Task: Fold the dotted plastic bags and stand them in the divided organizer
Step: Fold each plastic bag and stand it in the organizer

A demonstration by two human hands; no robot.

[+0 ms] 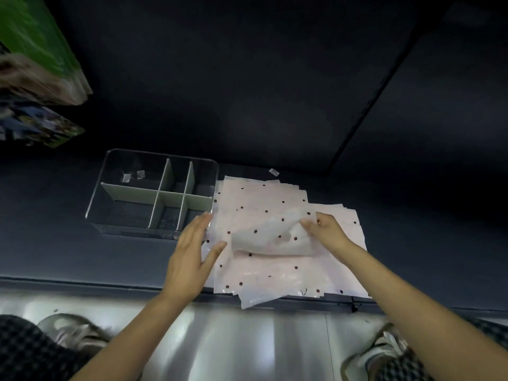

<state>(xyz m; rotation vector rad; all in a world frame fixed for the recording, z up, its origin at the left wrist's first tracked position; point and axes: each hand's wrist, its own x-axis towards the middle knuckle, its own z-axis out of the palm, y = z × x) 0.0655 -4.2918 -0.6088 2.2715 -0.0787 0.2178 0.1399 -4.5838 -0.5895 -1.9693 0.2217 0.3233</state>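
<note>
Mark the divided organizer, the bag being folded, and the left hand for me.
divided organizer (132,192): head view, on the long white divider.
bag being folded (270,237): head view, middle of the raised fold.
left hand (189,257): head view, back of the hand.

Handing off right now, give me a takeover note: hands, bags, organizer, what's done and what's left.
Right hand: pinching the right edge of the top bag, which is partly folded over on the pile.
Left hand: open, fingers straight, beside the bag's left side, holding nothing.
Bag pile: flat on the dark surface, right of the organizer.
Organizer: clear, divided; no bags standing in any compartment.
Done: first fold started.
Left: finish this fold, stand it in a compartment, then repeat for the remaining bags.
</note>
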